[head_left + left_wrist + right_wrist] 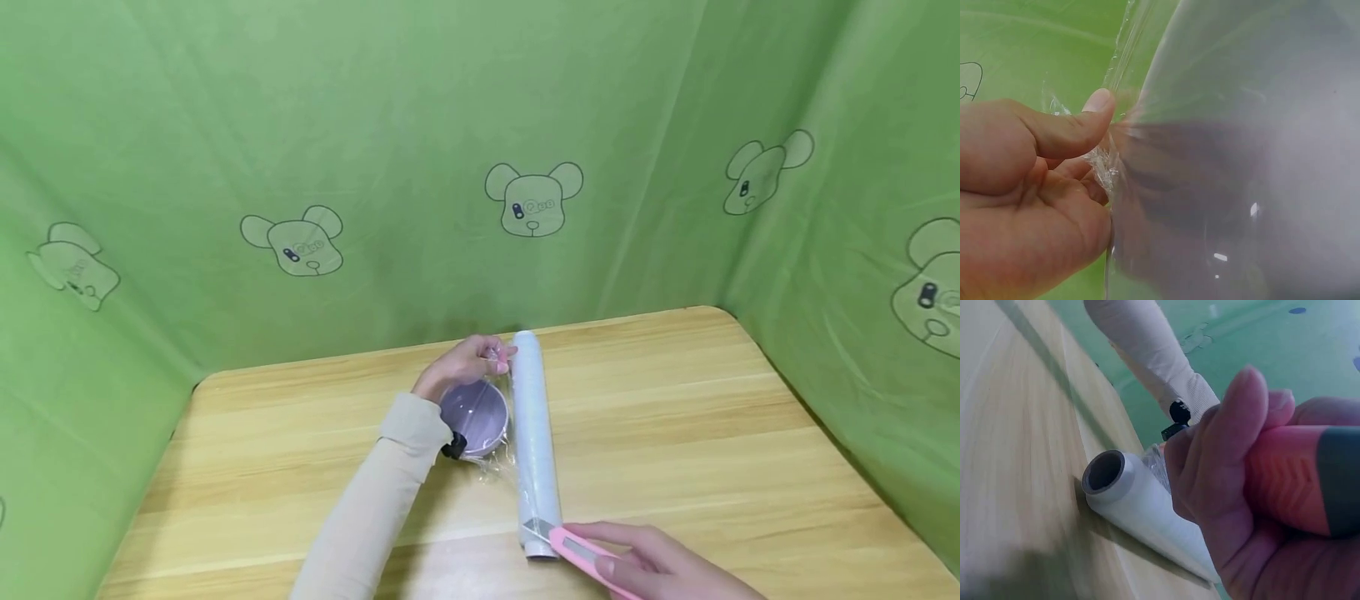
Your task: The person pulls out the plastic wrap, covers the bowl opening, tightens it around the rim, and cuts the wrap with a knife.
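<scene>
A white roll of plastic wrap lies lengthwise on the table, its hollow core end showing in the right wrist view. Clear film stretches from it across a pale purple bowl on its left. Near the roll's far end, my left hand pinches the bunched film edge between thumb and fingers. My right hand grips a pink utility knife, also seen by its ribbed handle in the right wrist view. Its bared blade lies over the roll's near end; whether it touches the film is unclear.
The wood-grain table has rounded far corners. Green curtains printed with bear heads hang behind it and at both sides. A black wrist device on the left forearm overlaps the bowl's near-left rim.
</scene>
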The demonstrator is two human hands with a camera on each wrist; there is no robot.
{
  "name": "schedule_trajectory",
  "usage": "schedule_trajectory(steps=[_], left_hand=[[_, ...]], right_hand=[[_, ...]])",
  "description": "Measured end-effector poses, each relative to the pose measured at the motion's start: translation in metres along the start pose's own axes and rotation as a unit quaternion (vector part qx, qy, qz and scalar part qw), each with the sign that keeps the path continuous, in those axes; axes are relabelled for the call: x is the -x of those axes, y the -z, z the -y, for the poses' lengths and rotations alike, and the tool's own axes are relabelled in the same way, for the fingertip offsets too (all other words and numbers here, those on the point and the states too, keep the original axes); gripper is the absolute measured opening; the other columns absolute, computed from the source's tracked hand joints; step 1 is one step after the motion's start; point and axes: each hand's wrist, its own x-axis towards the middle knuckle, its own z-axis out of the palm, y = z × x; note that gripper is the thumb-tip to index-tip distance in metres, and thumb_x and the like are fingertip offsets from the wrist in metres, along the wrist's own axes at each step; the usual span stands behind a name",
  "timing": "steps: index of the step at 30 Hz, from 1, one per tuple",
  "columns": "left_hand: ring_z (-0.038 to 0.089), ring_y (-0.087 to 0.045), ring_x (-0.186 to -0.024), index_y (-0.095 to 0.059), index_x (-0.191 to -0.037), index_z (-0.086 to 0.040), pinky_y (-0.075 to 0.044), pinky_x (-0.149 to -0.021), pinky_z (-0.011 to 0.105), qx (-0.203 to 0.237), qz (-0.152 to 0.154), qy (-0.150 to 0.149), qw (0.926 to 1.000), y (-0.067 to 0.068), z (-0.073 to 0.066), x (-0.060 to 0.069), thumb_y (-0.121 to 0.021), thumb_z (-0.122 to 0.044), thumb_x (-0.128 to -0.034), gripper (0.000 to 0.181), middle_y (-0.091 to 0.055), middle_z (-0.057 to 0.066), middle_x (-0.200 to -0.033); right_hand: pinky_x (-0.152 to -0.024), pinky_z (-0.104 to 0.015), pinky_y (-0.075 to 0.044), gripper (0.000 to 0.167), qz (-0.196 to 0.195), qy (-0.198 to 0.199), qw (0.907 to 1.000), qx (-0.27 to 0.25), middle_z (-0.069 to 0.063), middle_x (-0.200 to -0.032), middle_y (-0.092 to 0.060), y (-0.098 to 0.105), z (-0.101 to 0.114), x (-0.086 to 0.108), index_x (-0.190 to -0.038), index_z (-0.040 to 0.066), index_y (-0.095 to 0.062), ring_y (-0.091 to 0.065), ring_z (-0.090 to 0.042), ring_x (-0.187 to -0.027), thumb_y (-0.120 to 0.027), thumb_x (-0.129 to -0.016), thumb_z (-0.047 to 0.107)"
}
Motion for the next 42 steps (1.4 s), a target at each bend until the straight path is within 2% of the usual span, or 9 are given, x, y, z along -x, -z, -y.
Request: schedule_trajectory(steps=[9, 14, 17, 21, 24, 27, 31, 37, 42], left_hand=[[0.033, -0.048, -0.14, -0.056, -0.093, 0.002, -0.049, -0.11, 0.041, 0.013, 0.001, 0.002, 0.9999, -0.003, 0.004, 0.004, -0.058, 0.007, -0.0973, 0.007, -0.053, 0.024, -0.147], [0.033, -0.056, -0.131, -0.056, -0.096, 0.003, -0.053, -0.084, 0.03, -0.002, 0.033, -0.04, 0.9987, -0.004, 0.007, 0.004, -0.059, 0.009, -0.0959, 0.007, -0.056, 0.022, -0.145], [0.032, -0.052, -0.137, -0.053, -0.094, 0.004, -0.051, -0.093, 0.025, 0.012, 0.068, -0.054, 0.9962, -0.006, 0.008, 0.003, -0.057, 0.013, -0.0944, 0.01, -0.052, 0.022, -0.149], [0.033, -0.044, -0.143, -0.052, -0.091, 0.003, -0.041, -0.116, 0.032, 0.034, 0.096, -0.04, 0.994, -0.007, 0.008, 0.004, -0.054, 0.015, -0.0954, 0.013, -0.05, 0.026, -0.148], [0.033, -0.045, -0.143, -0.052, -0.093, 0.003, -0.042, -0.115, 0.033, 0.021, 0.095, -0.036, 0.9946, -0.006, 0.008, 0.005, -0.055, 0.012, -0.097, 0.01, -0.052, 0.026, -0.147], [0.032, -0.047, -0.141, -0.053, -0.095, 0.003, -0.047, -0.109, 0.03, -0.001, 0.094, -0.04, 0.9948, -0.006, 0.009, 0.005, -0.055, 0.01, -0.0977, 0.008, -0.053, 0.025, -0.146], [0.032, -0.047, -0.142, -0.054, -0.098, 0.005, -0.045, -0.112, 0.03, 0.001, 0.096, -0.04, 0.9946, -0.011, 0.009, 0.003, -0.055, 0.01, -0.0978, 0.005, -0.052, 0.024, -0.148], [0.031, -0.047, -0.141, -0.052, -0.097, 0.007, -0.039, -0.117, 0.032, 0.012, 0.098, -0.052, 0.9937, -0.016, 0.006, -0.002, -0.053, 0.009, -0.0999, 0.004, -0.051, 0.023, -0.148], [0.026, -0.056, -0.134, -0.049, -0.093, 0.001, -0.046, -0.106, 0.025, -0.011, 0.089, -0.055, 0.9945, -0.014, 0.0, -0.004, -0.052, 0.006, -0.1013, 0.011, -0.054, 0.02, -0.146]], right_hand=[[-0.079, -0.02, -0.053, 0.045, -0.005, -0.008, 0.9998, -0.02, -0.012, -0.139, -0.058, 0.006, -0.012, 0.002, -0.155, 0.012, -0.045, -0.06, -0.009, -0.093, -0.042, -0.11, 0.012], [-0.06, -0.012, -0.049, 0.046, 0.002, -0.033, 0.9966, -0.075, -0.002, -0.093, -0.064, 0.004, -0.01, -0.002, -0.156, 0.013, -0.044, -0.055, -0.001, -0.066, -0.044, -0.11, 0.015], [-0.055, -0.012, -0.043, 0.045, 0.006, -0.038, 0.9958, -0.083, 0.007, -0.075, -0.054, 0.0, -0.007, -0.007, -0.155, 0.013, -0.045, -0.051, -0.002, -0.061, -0.044, -0.11, 0.016], [-0.061, -0.013, -0.045, 0.044, 0.008, -0.021, 0.9981, -0.057, 0.002, -0.093, -0.065, -0.005, -0.005, -0.013, -0.153, 0.009, -0.047, -0.054, -0.002, -0.071, -0.045, -0.11, 0.014], [-0.06, -0.014, -0.048, 0.045, 0.002, -0.017, 0.9985, -0.052, -0.003, -0.098, -0.067, -0.004, -0.003, -0.012, -0.156, 0.009, -0.043, -0.056, -0.003, -0.072, -0.043, -0.111, 0.014], [-0.039, -0.017, -0.037, 0.045, -0.032, -0.046, 0.998, -0.031, 0.004, -0.07, -0.053, -0.005, 0.005, -0.012, -0.157, 0.018, -0.043, -0.047, -0.004, -0.053, -0.043, -0.112, 0.022], [-0.031, -0.026, -0.026, 0.042, -0.075, -0.072, 0.9941, 0.032, 0.005, -0.062, -0.045, -0.012, 0.019, -0.016, -0.152, 0.026, -0.05, -0.039, -0.007, -0.044, -0.047, -0.111, 0.031], [-0.037, -0.02, -0.037, 0.04, -0.045, -0.012, 0.9896, 0.136, 0.012, -0.06, -0.047, -0.018, 0.021, -0.018, -0.15, 0.024, -0.053, -0.041, 0.0, -0.045, -0.048, -0.111, 0.027], [-0.084, -0.021, -0.056, 0.041, -0.064, 0.036, 0.9581, 0.277, 0.005, -0.107, -0.073, -0.023, 0.006, -0.013, -0.15, 0.019, -0.054, -0.067, -0.003, -0.099, -0.047, -0.111, 0.026]])
